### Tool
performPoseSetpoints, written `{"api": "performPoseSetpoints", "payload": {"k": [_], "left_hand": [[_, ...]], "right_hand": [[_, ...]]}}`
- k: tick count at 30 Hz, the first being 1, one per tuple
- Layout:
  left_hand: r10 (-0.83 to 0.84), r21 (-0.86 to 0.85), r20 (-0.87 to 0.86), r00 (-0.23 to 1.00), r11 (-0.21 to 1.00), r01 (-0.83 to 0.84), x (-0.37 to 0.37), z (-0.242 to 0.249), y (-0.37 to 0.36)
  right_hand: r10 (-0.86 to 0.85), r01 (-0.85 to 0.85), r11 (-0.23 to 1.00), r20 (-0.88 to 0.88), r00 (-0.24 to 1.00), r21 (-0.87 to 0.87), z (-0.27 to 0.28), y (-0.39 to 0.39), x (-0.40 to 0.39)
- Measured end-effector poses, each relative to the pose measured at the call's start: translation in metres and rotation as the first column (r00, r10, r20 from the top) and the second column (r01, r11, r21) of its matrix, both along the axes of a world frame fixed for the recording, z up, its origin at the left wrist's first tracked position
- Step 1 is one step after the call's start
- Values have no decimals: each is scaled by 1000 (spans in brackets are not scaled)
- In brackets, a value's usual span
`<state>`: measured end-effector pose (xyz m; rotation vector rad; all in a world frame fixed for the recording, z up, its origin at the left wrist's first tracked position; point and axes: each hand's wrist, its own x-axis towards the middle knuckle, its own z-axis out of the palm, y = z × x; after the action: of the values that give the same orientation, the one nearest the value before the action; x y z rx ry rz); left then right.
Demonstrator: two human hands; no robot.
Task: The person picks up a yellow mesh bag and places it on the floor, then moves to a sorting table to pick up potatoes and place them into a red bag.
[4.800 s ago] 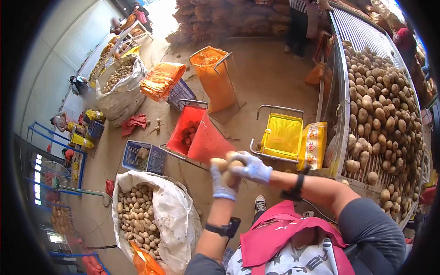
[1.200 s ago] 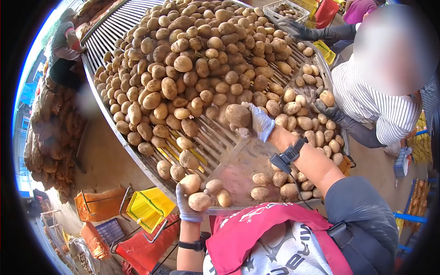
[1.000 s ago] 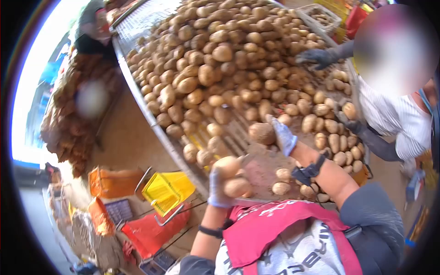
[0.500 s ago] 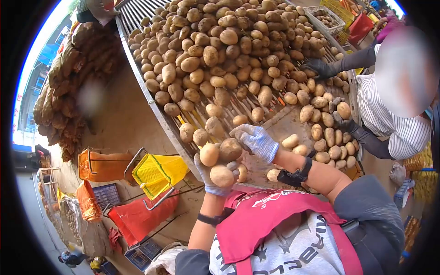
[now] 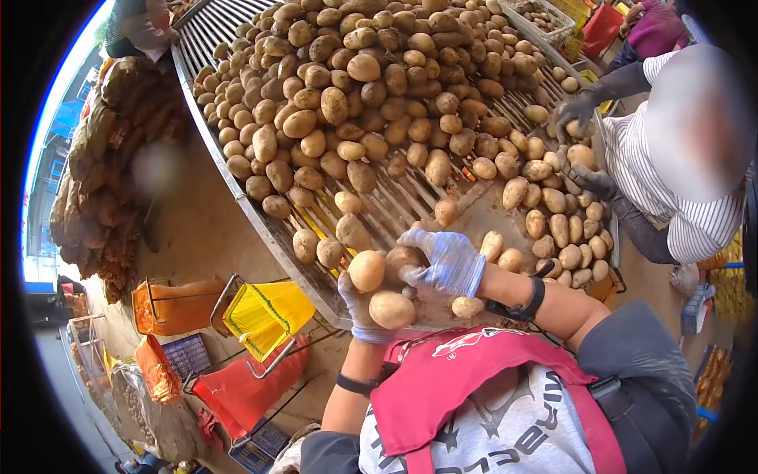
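Potatoes fill my cupped left hand, my right hand clamping a third against them; stacked this loosely, one could roll off.

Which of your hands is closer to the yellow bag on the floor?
The left hand. It holds potatoes just above and to the right of the yellow bag. The right hand is farther right, over the sorting table's edge, against another potato.

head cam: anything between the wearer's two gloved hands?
Yes. In the head view, a potato sits wedged between the left hand and the right hand, which covers it; two more potatoes rest on the left hand.
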<state>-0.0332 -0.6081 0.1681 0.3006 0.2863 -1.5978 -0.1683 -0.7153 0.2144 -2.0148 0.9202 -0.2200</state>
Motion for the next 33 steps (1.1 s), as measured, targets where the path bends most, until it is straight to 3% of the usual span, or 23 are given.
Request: {"api": "performPoseSetpoints", "payload": {"k": [1, 4, 7, 9, 11, 13, 15, 19, 21, 23, 24, 28, 31, 32, 33], "left_hand": [[-25, 38, 75, 997, 999, 22, -2, 1, -1], [-142, 181, 381, 914, 980, 76, -7, 1, -1], [-109, 193, 196, 975, 979, 71, -6, -2, -2], [-99, 100, 120, 988, 991, 87, -3, -4, -3], [-135, 28, 136, 981, 991, 133, 0, -12, -2], [-204, -7, 247, 947, 977, 213, 2, -24, 5], [-207, 116, 526, 825, 978, 172, -6, -8, 11], [-222, 48, 413, 883, 974, 222, 4, -28, 26], [-207, 65, 232, 950, 978, 197, 8, -17, 32], [-70, 100, 139, 988, 993, 56, 9, 1, 35], [-63, 53, 87, 994, 997, 58, 14, 5, 40], [46, 37, 181, 982, 998, -53, 21, 24, 47], [26, 145, 343, 939, 986, -80, 15, 42, 47], [-45, 46, 503, 863, 999, 25, 20, 34, 53], [-70, 75, 531, 844, 997, 35, 19, 29, 56]], "right_hand": [[-37, 37, 999, -33, 999, -3, 2, 1, 1], [-325, 138, 871, 345, 880, 471, -59, -12, -1], [-361, 183, 886, 386, 849, 425, -54, -2, -2], [-186, 194, 981, 366, 912, 16, -35, 5, -3], [-89, 163, 921, 217, 972, -355, -21, 11, 2], [-161, 195, 955, 162, 973, -222, -36, 7, 2], [-239, 242, 969, 62, 969, -41, -49, 1, 4], [-330, 205, 904, 308, 892, 374, -83, 8, 4], [-347, 226, 902, 305, 887, 367, -70, 20, 11], [-370, 240, 880, 275, 887, 411, -42, 31, 16], [-327, 171, 830, 215, 920, 531, -27, 31, 18], [-114, -123, 830, 381, 917, 544, -6, 33, 20], [37, -88, 960, 193, 980, 265, -1, 34, 22], [73, -103, 956, 117, 990, 274, 2, 30, 21], [104, -129, 956, 106, 989, 262, 0, 29, 17]]}}
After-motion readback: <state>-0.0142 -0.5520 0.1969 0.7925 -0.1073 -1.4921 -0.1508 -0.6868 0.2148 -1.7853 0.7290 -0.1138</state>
